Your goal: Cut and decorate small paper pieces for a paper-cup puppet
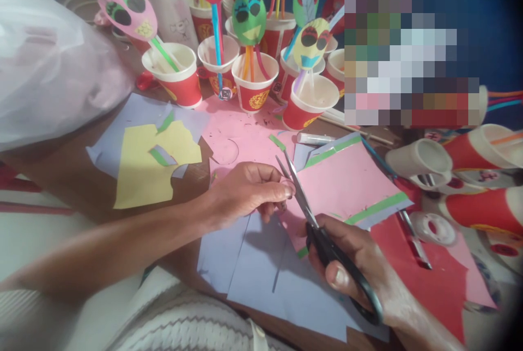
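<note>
"Two hands over the papers: what is each doing?"

"The left hand (253,190) pinches a small pink scrap (288,183) between thumb and fingers. The right hand (347,255) grips black-handled scissors (316,234), blades slightly apart, just beside that scrap."

"Any writing on the cups?"

"The red-and-white cup (255,88) under the green mask (249,17) carries a gold round emblem, too fine to make out. Gold also shows on the cup (309,107) under the yellow mask (312,44)."

"And the dark squarish mark (226,94)?"

"It's at the foot of a blue strip, and I can't read it. The white cylinder (161,2) behind bears a little line drawing."

"Anything marked on the paper?"

"A drawn circle on the pink sheet (249,127), beyond the left hand. I see no legible brand on the tape roll (448,234)."
</note>
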A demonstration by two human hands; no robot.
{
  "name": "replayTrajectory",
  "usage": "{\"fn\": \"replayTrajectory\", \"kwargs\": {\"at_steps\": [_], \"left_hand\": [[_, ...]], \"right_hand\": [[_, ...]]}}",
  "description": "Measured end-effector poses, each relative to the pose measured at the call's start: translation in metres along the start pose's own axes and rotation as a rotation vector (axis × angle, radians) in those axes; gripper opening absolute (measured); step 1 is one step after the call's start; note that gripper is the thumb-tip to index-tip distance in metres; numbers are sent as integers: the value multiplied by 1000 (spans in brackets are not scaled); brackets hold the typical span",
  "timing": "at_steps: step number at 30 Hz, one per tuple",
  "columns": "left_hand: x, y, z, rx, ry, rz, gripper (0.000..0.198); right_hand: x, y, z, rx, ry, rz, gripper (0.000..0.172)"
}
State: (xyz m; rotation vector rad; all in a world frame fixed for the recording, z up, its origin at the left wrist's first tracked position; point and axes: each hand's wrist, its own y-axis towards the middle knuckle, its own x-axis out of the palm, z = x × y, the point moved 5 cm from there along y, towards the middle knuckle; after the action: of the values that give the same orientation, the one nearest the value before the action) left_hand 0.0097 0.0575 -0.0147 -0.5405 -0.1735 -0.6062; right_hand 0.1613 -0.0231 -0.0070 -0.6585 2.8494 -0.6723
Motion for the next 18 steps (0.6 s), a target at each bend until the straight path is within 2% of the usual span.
{"fn": "replayTrajectory", "kwargs": {"at_steps": [12,18], "left_hand": [[-2,-1,5,-80,81,-5,13],[-2,-1,5,-110,96,-9,13]], "right_hand": [[-1,0,-2,68,-3,-30,60],[-3,0,-4,88,-23,-20,52]]}}
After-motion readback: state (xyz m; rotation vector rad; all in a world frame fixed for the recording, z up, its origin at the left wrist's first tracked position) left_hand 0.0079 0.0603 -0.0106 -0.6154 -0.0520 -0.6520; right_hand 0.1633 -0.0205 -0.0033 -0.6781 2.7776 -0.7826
